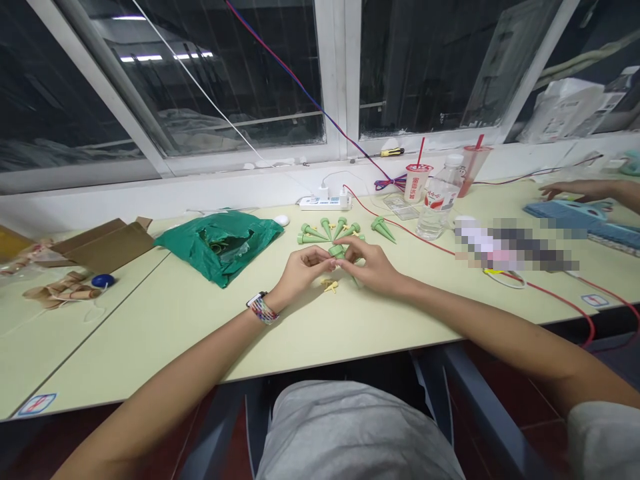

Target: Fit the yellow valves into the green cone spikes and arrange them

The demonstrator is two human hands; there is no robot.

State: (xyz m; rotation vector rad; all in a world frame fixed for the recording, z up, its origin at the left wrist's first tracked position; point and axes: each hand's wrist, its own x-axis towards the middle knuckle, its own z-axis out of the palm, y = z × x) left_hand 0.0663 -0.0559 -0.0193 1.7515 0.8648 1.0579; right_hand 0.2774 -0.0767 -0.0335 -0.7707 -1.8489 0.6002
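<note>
Tabletop (300, 340) close work: round green cap (337, 251) pinched between two bare hands.
On pale yellow laminate, torn green plastic bag (245, 233) to the left; clear water bottle (437, 210) to the right. Between them, left hand (303, 273) and right hand (373, 267) brought together, fingertips narrowed around the cap, just in front of fanned green cone-shaped spikes (326, 227), with one lone spike (384, 229) lying apart to the right. Below the right hand, a sliver of green; cannot tell whether joined to the cap. Smallest, yellow valve-like pieces (331, 287) on the near side of the fingers. Probably best done by fingertips alone: steady with one hand, turn or press squarely with the other, never force, and keep wrists clear of the loose yellow bits.
</note>
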